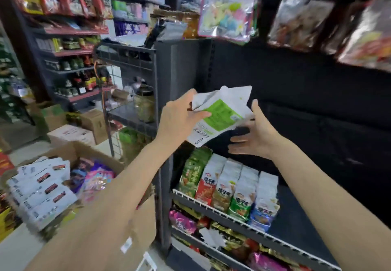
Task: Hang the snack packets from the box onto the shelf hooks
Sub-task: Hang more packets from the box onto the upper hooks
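My left hand [179,116] grips a white snack packet with a green label [220,114] at chest height in front of the dark shelf panel [306,101]. My right hand [254,133] is spread just right of and below the packet, fingers straight, its fingertips near the packet's lower edge. A cardboard box [69,154] at lower left holds several white packets [40,188] and purple ones. Packets hang at the top of the panel: a pastel one [228,12] and silvery ones [300,21]. The hooks themselves are hidden.
A wire-fronted shelf [211,205] below my hands carries rows of upright snack bags [232,188]. A grey rack [135,84] stands to the left of the shelf post. Cartons [72,133] sit on the floor before shelves of bottles and red packets.
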`<state>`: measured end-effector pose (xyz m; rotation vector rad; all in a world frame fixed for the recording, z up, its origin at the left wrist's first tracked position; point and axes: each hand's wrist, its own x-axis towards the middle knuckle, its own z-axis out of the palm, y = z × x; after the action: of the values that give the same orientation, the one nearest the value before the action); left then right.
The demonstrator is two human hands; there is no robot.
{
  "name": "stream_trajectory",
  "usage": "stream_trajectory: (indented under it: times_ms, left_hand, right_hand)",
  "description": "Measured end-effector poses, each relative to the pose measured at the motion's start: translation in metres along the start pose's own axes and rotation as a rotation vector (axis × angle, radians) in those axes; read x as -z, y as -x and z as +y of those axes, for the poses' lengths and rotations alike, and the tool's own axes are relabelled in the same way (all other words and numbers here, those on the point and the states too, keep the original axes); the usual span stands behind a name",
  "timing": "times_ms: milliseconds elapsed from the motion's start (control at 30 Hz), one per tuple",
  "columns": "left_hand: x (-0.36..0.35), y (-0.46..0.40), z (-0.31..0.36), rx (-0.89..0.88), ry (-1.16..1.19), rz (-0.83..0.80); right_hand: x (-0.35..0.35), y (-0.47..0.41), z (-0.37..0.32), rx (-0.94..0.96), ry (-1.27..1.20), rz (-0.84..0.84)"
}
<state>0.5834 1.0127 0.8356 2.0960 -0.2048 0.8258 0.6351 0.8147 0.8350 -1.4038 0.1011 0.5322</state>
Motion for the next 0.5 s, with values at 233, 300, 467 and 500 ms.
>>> stream_trajectory:
  times_ms: [233,300,467,500]
  left_hand:
    - [-0.103,0.031,0.113,-0.165,0.098,-0.114]
    - [-0.118,0.038,0.137,-0.202,0.19,-0.084]
    - [-0.152,0.035,0.162,-0.027,0.071,-0.039]
    - [-0.156,0.034,0.169,0.145,0.196,-0.058]
  right_hand:
    - [0.127,0.087,-0.022,0.141,-0.232,-0.301]
    - [0.148,0.104,-0.027,0.18,-0.254,-0.244]
    - [0.184,0.142,-0.039,0.331,-0.258,-0.048]
    - [0.189,0.148,-0.039,0.377,-0.261,-0.037]
